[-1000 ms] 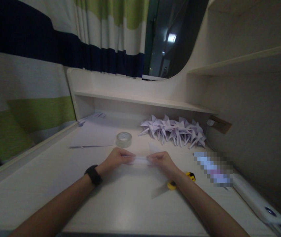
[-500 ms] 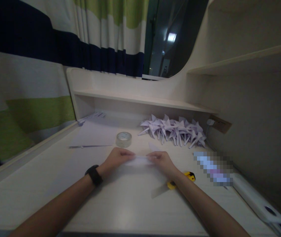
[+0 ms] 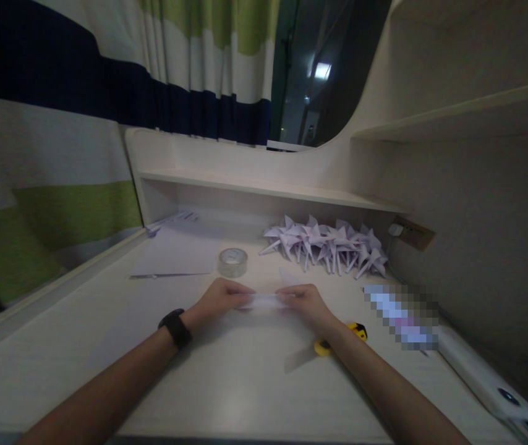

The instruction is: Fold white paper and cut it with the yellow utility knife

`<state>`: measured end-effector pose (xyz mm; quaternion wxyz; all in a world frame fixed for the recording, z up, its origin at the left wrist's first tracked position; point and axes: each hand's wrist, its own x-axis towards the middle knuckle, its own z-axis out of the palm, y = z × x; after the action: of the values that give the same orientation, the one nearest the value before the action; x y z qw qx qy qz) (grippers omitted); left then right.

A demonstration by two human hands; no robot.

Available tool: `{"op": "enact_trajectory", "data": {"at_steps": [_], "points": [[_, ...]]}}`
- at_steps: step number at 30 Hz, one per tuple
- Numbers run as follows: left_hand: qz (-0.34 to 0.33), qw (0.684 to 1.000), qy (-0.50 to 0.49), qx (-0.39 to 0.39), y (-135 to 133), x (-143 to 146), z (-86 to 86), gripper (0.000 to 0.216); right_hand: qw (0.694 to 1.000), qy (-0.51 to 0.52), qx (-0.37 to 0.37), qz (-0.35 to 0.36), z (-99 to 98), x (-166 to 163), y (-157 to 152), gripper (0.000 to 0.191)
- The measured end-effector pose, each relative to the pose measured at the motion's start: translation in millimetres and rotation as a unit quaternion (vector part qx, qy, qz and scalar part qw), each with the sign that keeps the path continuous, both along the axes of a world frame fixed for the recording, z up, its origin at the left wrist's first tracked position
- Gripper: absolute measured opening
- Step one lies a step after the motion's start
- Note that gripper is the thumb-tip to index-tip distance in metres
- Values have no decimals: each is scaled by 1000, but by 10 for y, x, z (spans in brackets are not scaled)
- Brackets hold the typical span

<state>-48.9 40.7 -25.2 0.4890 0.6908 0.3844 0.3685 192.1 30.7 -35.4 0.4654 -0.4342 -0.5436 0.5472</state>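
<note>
Between my two hands is a narrow white strip of paper (image 3: 265,301), which looks folded or rolled. My left hand (image 3: 221,299), with a black watch on its wrist, pinches the strip's left end. The right end is pinched by the fingers of my right hand (image 3: 305,304). Just behind the right hand a pointed white paper piece (image 3: 289,276) shows in part. A yellow and black utility knife (image 3: 359,330) lies partly under my right forearm. Beyond my left hand a roll of clear tape (image 3: 233,262) rests flat on the desk.
Several white paper pinwheels (image 3: 329,242) are heaped along the back. At left lies a stack of white paper (image 3: 175,250), with another sheet (image 3: 127,327) nearer. A blurred-out object (image 3: 398,315) and a long white device (image 3: 481,371) sit at right. A low shelf (image 3: 264,190) overhangs the desk's back.
The paper strip looks slightly narrower between my fingers. Both hands keep nearly the same place, and the other things have not moved.
</note>
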Motion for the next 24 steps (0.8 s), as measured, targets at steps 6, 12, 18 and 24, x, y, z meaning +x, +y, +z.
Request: {"op": "enact_trajectory", "data": {"at_steps": [6,12,18,24], "points": [[8,996,-63,-61,4,15,-21,35,1000,13,-8,-3,-9,-1,6,43],[-5,992,-96,-83,-3,24,-43,38,1000,15,-16,-16,-21,-9,1,42],[5,994,-86,-64,71,-5,-141,41,1000,1,6,-16,-24,-21,4,40],[-1,999,-44,-30,91,-36,-153,37,999,-27,13,-21,-1,-34,-19,39]]}}
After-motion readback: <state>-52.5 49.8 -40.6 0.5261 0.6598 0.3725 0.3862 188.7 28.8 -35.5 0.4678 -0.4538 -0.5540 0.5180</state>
